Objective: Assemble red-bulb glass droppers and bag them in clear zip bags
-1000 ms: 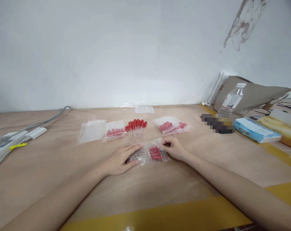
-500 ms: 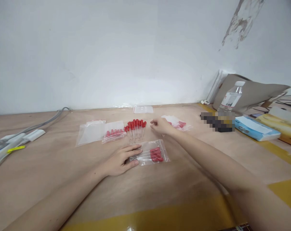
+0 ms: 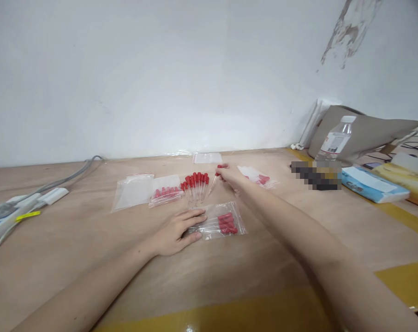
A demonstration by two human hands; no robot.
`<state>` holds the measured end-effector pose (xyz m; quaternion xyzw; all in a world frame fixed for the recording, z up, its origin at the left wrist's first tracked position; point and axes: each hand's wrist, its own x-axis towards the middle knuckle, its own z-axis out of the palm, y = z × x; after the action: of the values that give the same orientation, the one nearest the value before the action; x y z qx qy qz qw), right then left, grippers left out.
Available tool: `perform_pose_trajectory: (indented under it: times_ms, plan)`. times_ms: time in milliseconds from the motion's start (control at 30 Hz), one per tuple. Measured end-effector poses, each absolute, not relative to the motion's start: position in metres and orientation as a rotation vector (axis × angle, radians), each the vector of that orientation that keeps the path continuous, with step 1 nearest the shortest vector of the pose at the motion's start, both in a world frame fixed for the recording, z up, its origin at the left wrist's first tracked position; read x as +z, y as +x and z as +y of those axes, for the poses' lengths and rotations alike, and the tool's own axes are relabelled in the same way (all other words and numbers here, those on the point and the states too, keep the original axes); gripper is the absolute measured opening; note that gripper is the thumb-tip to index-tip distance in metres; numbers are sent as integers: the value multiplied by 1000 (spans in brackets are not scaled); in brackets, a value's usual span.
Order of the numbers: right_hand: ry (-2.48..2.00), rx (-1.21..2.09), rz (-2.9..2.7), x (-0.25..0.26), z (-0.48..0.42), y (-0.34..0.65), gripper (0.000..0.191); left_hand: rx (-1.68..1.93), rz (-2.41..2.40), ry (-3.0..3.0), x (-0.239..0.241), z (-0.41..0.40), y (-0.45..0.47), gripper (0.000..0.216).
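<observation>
Between the fingers of my right hand (image 3: 229, 174) is a glass dropper (image 3: 214, 183), gripped by its red rubber bulb with the thin tip slanting down to the left. Just left of it, a fan of several red-bulbed droppers (image 3: 195, 184) lies on the table. My left hand (image 3: 179, 230) rests flat with fingers spread on the left end of a clear zip bag (image 3: 241, 226). Inside that bag are several droppers with red bulbs (image 3: 227, 223) at the right end; my fingers cover part of their glass ends.
Left of the fan lie a zip bag of droppers (image 3: 165, 190) and a flat clear bag (image 3: 133, 191). Another filled bag (image 3: 260, 177) is behind my right wrist. A water bottle (image 3: 335, 140) and tissue pack (image 3: 373, 184) stand right; a power strip (image 3: 8, 212) lies left.
My right hand has picked up a dropper from the right side of the fan and holds it lifted there. My left hand stays on the bag; the view has shifted slightly.
</observation>
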<state>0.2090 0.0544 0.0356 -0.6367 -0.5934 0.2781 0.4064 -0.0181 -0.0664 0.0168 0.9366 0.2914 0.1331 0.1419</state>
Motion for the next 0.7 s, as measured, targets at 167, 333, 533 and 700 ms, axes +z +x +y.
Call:
perform_pose_trajectory:
  times_ms: [167,333,533,700]
  plan:
    - [-1213,634,-1106,35,3,266,26,364,864,2715,17,-65,-18,45]
    - [-1131,689,-976,16,-40,294,36,361,868,2736,17,-65,-18,45]
    - [-1071,935,-845,3,-50,274,39,390,861,2735,18,-66,-16,46]
    - [-1092,1190,-919,-3,-59,263,36,409,890,2692,21,-69,-15,57]
